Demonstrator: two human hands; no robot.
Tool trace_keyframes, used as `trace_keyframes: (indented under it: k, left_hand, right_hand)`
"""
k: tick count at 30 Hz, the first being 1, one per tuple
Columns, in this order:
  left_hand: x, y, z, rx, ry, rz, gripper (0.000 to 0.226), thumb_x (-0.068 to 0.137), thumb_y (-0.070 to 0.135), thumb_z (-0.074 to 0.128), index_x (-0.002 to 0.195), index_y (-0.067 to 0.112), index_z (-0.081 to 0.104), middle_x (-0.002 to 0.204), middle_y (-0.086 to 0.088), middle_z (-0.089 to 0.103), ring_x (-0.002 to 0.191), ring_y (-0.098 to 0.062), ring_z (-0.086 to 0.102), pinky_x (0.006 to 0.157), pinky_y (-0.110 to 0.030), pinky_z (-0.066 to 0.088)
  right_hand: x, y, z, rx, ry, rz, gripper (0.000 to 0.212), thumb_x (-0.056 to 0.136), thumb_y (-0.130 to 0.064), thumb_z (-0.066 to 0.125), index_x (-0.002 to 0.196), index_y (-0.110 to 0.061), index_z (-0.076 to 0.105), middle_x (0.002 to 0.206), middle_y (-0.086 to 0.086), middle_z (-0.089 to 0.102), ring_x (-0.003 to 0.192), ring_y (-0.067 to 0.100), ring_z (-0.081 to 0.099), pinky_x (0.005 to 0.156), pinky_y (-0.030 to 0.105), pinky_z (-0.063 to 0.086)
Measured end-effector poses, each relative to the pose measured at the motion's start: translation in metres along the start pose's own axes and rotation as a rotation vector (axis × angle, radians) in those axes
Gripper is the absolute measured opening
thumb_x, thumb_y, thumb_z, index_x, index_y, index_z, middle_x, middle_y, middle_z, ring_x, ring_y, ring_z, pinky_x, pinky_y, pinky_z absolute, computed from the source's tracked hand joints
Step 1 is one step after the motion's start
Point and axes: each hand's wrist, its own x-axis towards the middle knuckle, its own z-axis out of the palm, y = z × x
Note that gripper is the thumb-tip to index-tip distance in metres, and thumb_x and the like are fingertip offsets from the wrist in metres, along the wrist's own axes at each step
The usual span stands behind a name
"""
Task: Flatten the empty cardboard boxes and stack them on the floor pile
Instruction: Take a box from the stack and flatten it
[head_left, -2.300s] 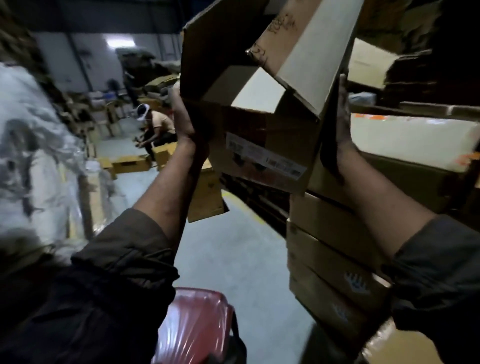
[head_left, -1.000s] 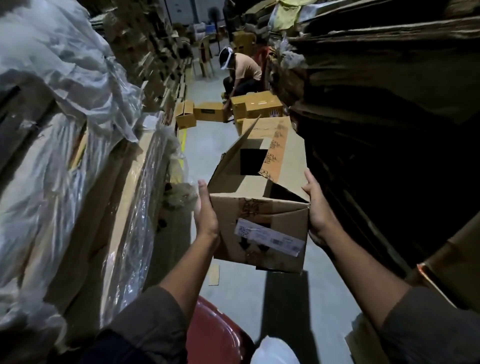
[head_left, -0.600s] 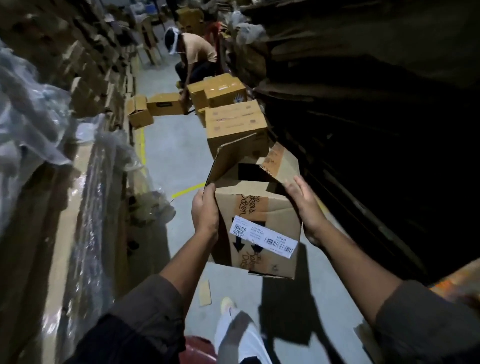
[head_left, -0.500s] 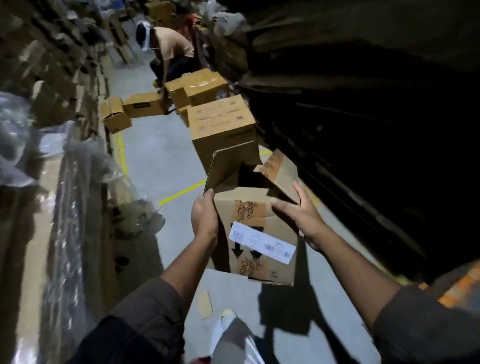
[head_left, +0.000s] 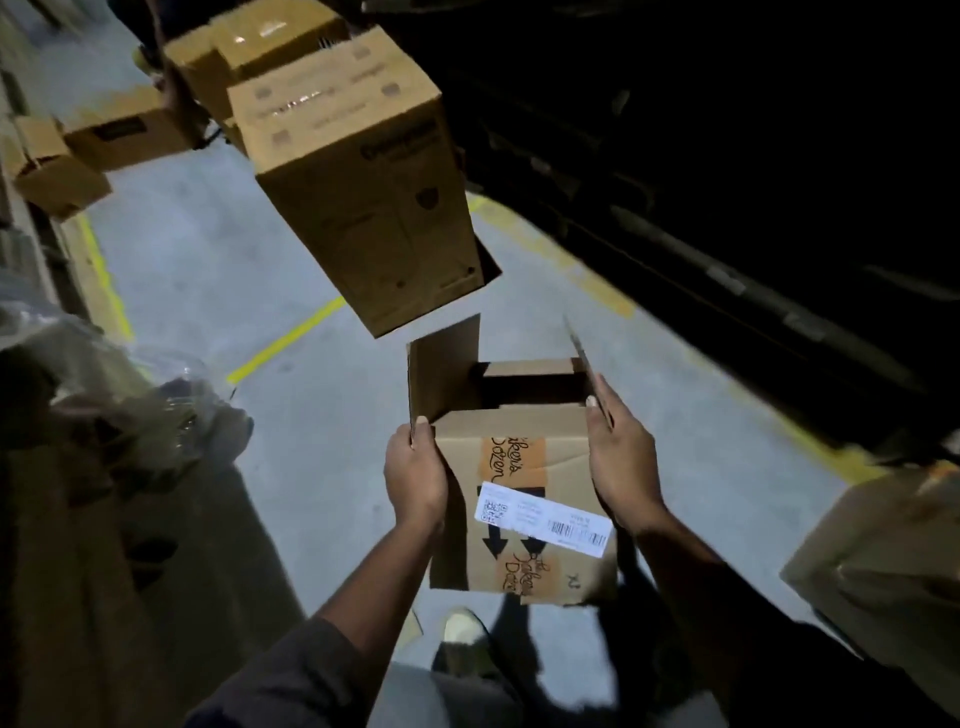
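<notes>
- Cardboard box (head_left: 524, 499), top flaps up and open, held above the grey floor (head_left: 322, 441) between both hands.
- Left hand (head_left: 415, 475): fingers curled round the box's left edge, thumb at the base of the left flap.
- Right hand (head_left: 621, 462): fingers curled on the right edge, thumb on the right flap.
- White shipping label (head_left: 543, 518) on the near face.
- Taller closed box (head_left: 358, 176) stands just beyond; smaller boxes (head_left: 93, 140) farther left.
- Shoe (head_left: 465, 631) visible below the box.
</notes>
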Motion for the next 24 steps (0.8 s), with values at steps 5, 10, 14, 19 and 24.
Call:
trace_keyframes:
  k: [5,10,14,19,24]
  left_hand:
    - [0.009,-0.082,0.022,0.103,0.010,0.223,0.030,0.107,0.038,0.037,0.112,0.021,0.061,0.110,0.000,0.063,0.100,-0.017,0.061,0.080,-0.030,0.052]
    - [-0.020,-0.145,0.002,0.280,-0.267,0.568,0.043,0.097,0.047,0.055,0.135,0.028,0.060,0.135,0.007,0.060,0.123,-0.012,0.055,0.101,-0.033,0.049]
    - [-0.049,-0.187,-0.021,0.474,-0.529,0.641,0.087,0.066,0.078,0.070,0.142,0.040,0.048,0.143,0.017,0.054,0.127,-0.008,0.052,0.103,-0.039,0.049]
    - [-0.064,-0.198,-0.020,0.695,-0.583,0.805,0.103,0.060,0.053,0.090,0.149,0.040,0.041,0.152,0.018,0.044,0.139,-0.007,0.038,0.111,-0.039,0.042]
    - [-0.063,-0.191,-0.006,0.730,-0.493,0.930,0.072,0.079,0.071,0.066,0.143,0.043,0.051,0.147,0.021,0.051,0.137,-0.002,0.041,0.104,-0.028,0.043]
  right_hand:
    - [-0.016,0.078,0.036,-0.095,0.144,-0.031,0.043,0.106,-0.040,0.036,0.149,-0.042,0.041,0.126,0.004,0.068,0.111,0.029,0.063,0.095,0.039,0.052]
    - [-0.065,0.129,0.048,-0.138,0.168,-0.058,0.042,0.106,-0.033,0.041,0.147,-0.042,0.044,0.121,0.005,0.070,0.102,0.029,0.065,0.081,0.032,0.050]
    - [-0.097,0.156,0.051,-0.179,0.094,-0.141,0.050,0.102,-0.015,0.045,0.145,-0.040,0.049,0.137,0.000,0.062,0.112,0.025,0.064,0.093,0.037,0.054]
    - [-0.113,0.195,0.044,-0.338,-0.094,-0.156,0.052,0.098,-0.008,0.046,0.142,-0.034,0.054,0.154,-0.002,0.044,0.145,0.022,0.032,0.122,0.032,0.022]
    - [-0.099,0.198,0.024,-0.375,-0.169,-0.128,0.054,0.095,-0.005,0.046,0.142,-0.030,0.056,0.155,0.003,0.043,0.148,0.023,0.029,0.124,0.038,0.020]
